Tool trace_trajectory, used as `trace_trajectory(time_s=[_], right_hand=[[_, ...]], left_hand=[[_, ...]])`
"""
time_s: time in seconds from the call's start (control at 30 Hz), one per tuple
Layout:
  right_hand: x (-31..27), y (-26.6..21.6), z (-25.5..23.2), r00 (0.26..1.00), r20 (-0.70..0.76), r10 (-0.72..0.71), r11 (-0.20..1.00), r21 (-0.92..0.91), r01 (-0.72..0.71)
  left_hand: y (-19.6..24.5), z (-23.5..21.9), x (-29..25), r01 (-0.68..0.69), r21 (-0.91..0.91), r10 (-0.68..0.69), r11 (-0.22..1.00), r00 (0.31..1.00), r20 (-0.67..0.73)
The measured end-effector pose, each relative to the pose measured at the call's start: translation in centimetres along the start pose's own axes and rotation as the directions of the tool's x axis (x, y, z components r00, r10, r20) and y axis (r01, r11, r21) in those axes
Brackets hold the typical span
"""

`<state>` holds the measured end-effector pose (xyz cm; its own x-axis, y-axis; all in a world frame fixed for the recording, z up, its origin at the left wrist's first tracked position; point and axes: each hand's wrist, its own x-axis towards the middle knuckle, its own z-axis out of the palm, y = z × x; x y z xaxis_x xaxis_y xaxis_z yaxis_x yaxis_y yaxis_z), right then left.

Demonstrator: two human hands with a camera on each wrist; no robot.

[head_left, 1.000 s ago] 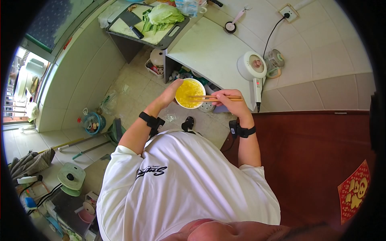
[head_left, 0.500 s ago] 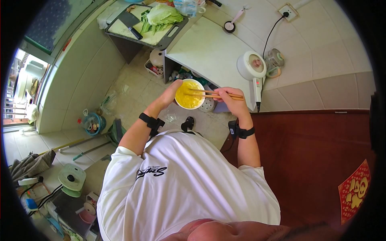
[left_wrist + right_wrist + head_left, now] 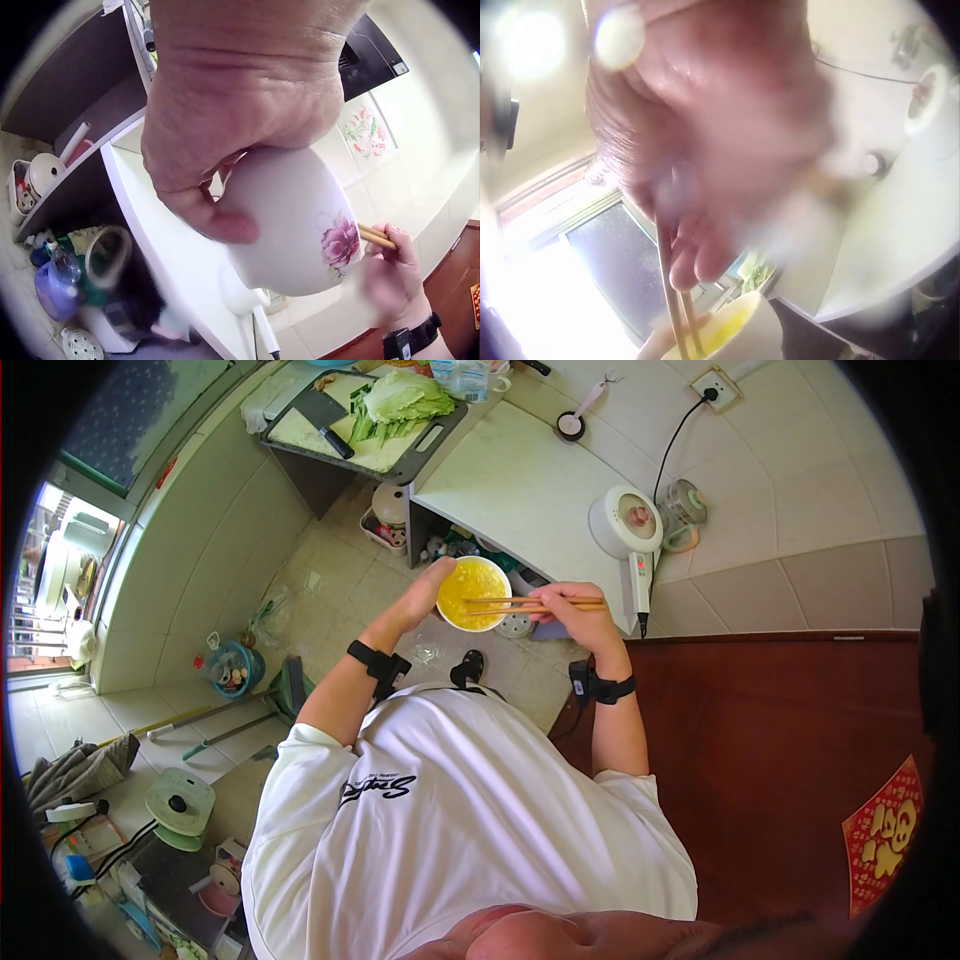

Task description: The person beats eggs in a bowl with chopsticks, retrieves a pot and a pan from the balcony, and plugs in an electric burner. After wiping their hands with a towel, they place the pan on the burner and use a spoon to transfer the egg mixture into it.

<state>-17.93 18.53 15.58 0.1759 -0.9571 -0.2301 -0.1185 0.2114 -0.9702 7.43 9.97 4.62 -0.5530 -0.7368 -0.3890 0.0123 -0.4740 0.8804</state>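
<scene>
My left hand (image 3: pixel 422 596) grips a white bowl (image 3: pixel 289 225) with a purple flower printed on its outside. In the left wrist view, fingers curl under and around the bowl's wall. Yellow beaten egg (image 3: pixel 462 588) with light froth lies inside. My right hand (image 3: pixel 578 615) holds a pair of wooden chopsticks (image 3: pixel 520 605), whose tips dip into the egg. In the right wrist view, the chopsticks (image 3: pixel 667 277) slant down over the rim into the bowl, and part of that view is blurred. The bowl is held in the air, in front of the white counter's edge.
A white counter (image 3: pixel 500 460) bears a white electric pot (image 3: pixel 620 525) and a glass jug (image 3: pixel 685 505). Further left, a cutting board (image 3: pixel 390 455) holds cabbage (image 3: pixel 410 398) and a knife (image 3: pixel 338 442). A blue bin (image 3: pixel 235 665) stands on the floor to the left.
The chopsticks shift about within the egg, their angle tilting and levelling again as my right hand moves slightly. My left hand and the bowl stay nearly in place.
</scene>
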Motion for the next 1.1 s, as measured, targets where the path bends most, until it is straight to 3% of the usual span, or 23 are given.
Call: trace_trajectory(time_s=[0.1, 0.23, 0.33, 0.4, 0.53, 0.6, 0.7, 0.83, 0.93, 1.0, 1.03, 1.1], right_hand=[[0.3, 0.4, 0.0, 0.998, -0.048, -0.042, 0.995, -0.094, 0.037], [0.1, 0.3, 0.0, 0.999, -0.009, -0.045, 0.999, -0.005, 0.045], [0.2, 0.5, -0.1, 0.999, 0.001, -0.032, 0.991, -0.129, 0.032], [0.1, 0.5, -0.2, 0.999, -0.010, -0.049, 0.999, 0.020, 0.049], [0.2, 0.5, -0.1, 1.000, 0.021, 0.017, 0.997, -0.078, -0.015], [0.1, 0.8, 0.0, 0.997, -0.058, -0.044, 0.997, 0.066, 0.048], [0.3, 0.3, 0.1, 1.000, 0.018, 0.011, 0.998, -0.064, -0.010], [0.2, 0.2, 0.2, 0.996, -0.059, -0.066, 0.997, 0.027, 0.067], [0.2, 0.2, 0.2, 0.998, 0.028, 0.060, 0.995, -0.078, -0.058], [0.2, 0.3, 0.5, 0.993, -0.090, -0.070, 0.997, -0.019, 0.069], [0.2, 0.2, 0.4, 0.993, -0.090, -0.070, 0.997, -0.020, 0.069], [0.1, 0.0, 0.1, 0.997, 0.044, 0.058, 0.994, -0.093, -0.054]], left_hand=[[0.1, 0.0, -0.1, 0.013, -0.014, -0.013, 1.000, 1.000, -0.022], [0.4, 0.1, -0.5, 0.058, 0.012, -0.058, 0.998, 0.998, -0.023], [0.0, 0.1, -0.3, 0.042, -0.004, -0.042, 0.999, 0.999, -0.022], [0.0, 0.0, -0.3, 0.027, -0.007, -0.027, 1.000, 0.999, -0.021], [-0.2, 0.0, -0.3, 0.049, -0.019, -0.049, 0.999, 0.998, -0.030], [-0.2, -0.2, -0.3, 0.036, -0.019, -0.037, 0.999, 0.999, -0.025], [-0.2, -0.1, -0.3, 0.027, -0.003, -0.027, 1.000, 0.999, -0.026], [0.2, 0.0, -0.4, 0.026, -0.026, -0.026, 0.999, 1.000, -0.010], [0.4, 0.1, -0.7, 0.045, -0.018, -0.045, 0.999, 0.998, -0.037], [0.3, 0.1, -0.5, 0.033, 0.001, -0.032, 0.999, 0.999, -0.030], [0.3, 0.1, -0.5, 0.042, -0.008, -0.042, 0.999, 0.999, -0.032], [0.2, 0.1, -0.6, 0.053, -0.018, -0.054, 0.998, 0.998, -0.035]])
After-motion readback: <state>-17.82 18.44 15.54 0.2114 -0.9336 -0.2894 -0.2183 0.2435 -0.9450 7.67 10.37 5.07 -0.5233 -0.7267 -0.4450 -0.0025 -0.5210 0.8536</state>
